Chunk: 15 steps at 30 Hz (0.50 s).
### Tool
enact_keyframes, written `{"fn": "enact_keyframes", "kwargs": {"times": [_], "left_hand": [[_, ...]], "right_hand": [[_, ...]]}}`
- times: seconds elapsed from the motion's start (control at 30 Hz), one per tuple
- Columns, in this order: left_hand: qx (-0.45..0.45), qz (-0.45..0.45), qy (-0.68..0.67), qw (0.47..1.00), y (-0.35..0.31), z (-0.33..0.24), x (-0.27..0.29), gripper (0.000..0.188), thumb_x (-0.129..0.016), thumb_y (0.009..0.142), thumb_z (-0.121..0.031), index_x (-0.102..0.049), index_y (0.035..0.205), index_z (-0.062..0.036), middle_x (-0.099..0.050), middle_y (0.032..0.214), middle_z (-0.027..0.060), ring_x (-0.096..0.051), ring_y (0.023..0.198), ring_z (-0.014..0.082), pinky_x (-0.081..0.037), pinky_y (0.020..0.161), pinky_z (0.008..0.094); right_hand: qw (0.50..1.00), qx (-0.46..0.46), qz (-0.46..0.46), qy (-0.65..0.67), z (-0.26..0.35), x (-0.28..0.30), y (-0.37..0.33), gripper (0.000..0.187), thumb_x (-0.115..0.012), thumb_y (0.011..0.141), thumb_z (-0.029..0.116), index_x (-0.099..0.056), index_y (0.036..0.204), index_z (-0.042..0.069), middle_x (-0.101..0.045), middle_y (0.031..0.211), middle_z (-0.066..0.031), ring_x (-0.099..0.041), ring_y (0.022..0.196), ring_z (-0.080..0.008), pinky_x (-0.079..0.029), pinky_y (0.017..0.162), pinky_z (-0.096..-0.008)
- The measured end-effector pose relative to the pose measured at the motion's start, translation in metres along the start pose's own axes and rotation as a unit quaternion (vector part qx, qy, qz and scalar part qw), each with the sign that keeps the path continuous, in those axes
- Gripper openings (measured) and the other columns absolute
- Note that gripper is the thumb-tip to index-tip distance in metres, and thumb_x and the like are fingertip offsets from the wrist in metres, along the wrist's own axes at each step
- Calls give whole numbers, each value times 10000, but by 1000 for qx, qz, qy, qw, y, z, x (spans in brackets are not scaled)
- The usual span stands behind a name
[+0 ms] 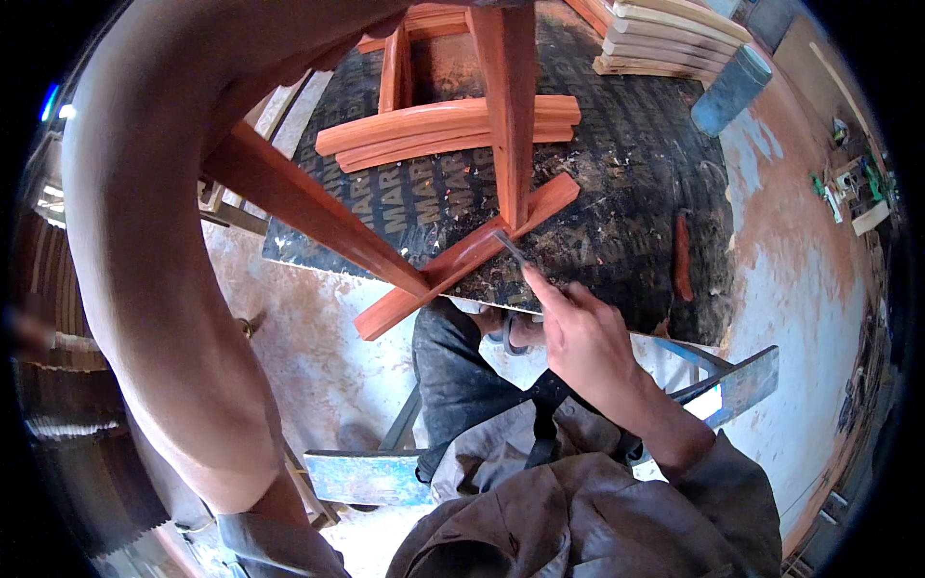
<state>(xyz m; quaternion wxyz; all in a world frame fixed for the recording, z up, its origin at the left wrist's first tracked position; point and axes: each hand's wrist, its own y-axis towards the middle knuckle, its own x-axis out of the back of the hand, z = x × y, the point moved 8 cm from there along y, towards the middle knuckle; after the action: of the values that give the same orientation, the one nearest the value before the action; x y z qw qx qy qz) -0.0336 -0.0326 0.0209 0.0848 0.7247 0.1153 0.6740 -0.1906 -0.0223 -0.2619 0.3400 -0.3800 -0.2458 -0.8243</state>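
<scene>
While the right hand (583, 337) pinches a thin metal tool (511, 249) against the red frame (462, 255), the left grip is apparently hidden.

the wooden frame (453, 260) is showing reddish orange, lying over a black board (617, 173) speckled with pale dust. the floor (800, 279) is looking pale grey, blotched with rusty orange. the stacked slats (665, 39) are showing cream.

The reddish-brown wooden chair frame (453, 193) stands on the black printed board tabletop (617, 193). Curved reddish wooden slats (443, 130) lie behind its crossbar; pale stacked wooden slats (665, 39) sit far right behind.
</scene>
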Motion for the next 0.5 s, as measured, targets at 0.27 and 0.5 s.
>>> {"fn": "enact_keyframes", "kwargs": {"times": [0.27, 0.5], "left_hand": [[-42, 12, -55, 998, 10, 18, -3, 516, -741, 939, -477, -725, 1246, -63, -774, 863, 110, -751, 741, 209, -597, 659, 379], [131, 24, -31, 991, 18, 57, -14, 557, -755, 913, -554, -763, 1164, -58, -739, 785, 89, -693, 665, 188, -551, 645, 390]], "right_hand": [[999, 27, -20, -36, -1, -9, 11, 572, -641, 893, 31, -564, 1458, 74, -646, 857, -219, -686, 700, -418, -571, 621, -504], [999, 18, -3, 36, 12, -9, -8, 563, -631, 925, 34, -560, 1476, 122, -646, 870, -230, -678, 708, -425, -552, 631, -523]]}}
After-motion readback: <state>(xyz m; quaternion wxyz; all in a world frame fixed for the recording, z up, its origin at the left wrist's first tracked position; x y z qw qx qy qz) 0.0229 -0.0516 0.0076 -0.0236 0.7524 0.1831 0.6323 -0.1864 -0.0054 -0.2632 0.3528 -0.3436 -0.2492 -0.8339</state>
